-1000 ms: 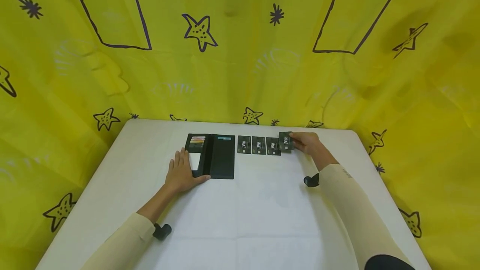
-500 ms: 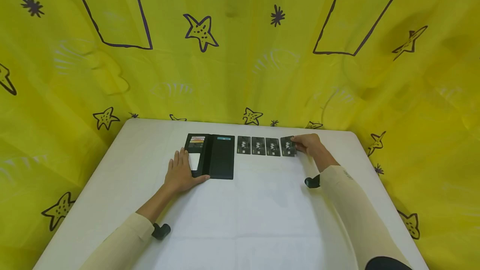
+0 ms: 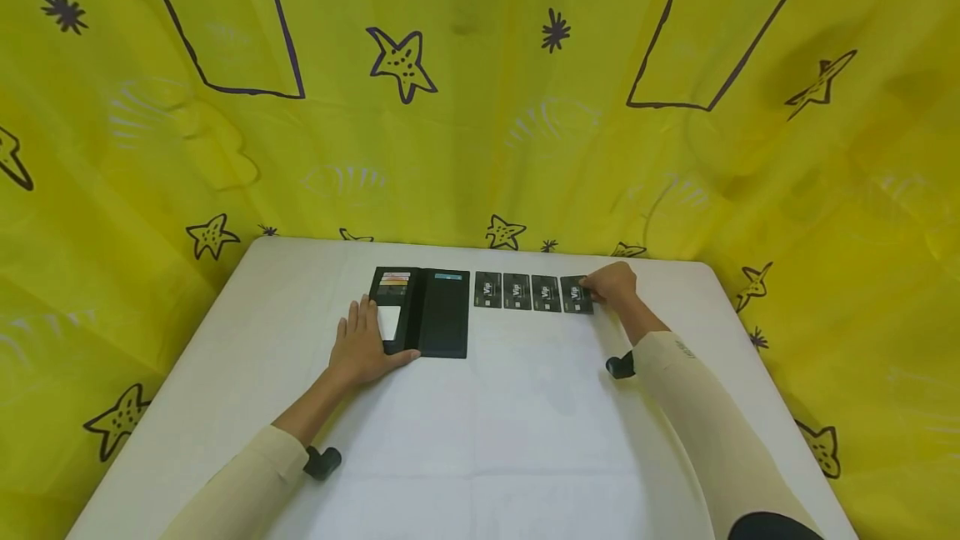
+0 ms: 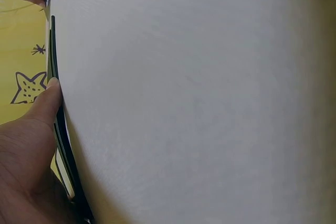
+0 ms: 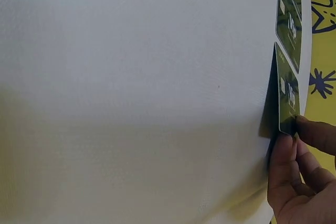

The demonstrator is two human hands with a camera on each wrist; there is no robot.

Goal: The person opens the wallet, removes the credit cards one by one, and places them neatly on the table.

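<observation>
On the left of the white table, a pale sleeve with a small black camera at its cuff leads up to the left hand. I see its fingers straight and spread, the palm down, pressing the near left corner of a black wallet without gripping it; the thumb reaches along the near edge.

The wallet lies unfolded near the far edge of the table. Its left half has a few bright-edged inserts in the upper part and a white piece below, partly behind the fingers. At the top of the right half is a blue strip, its print too small for me to read.

Just right of the wallet runs a row of four dark cards: the first card, the second card, the third card and the last card. Each reads "Vip" in white, the letters turned sideways, with a small pale square near one end.

At the row's right end, the right hand pinches the last card between thumb and curled fingers. That card is tilted, its held end raised off the table, a shadow beneath it. Lettering on the right sleeve is too small to make out.
</observation>
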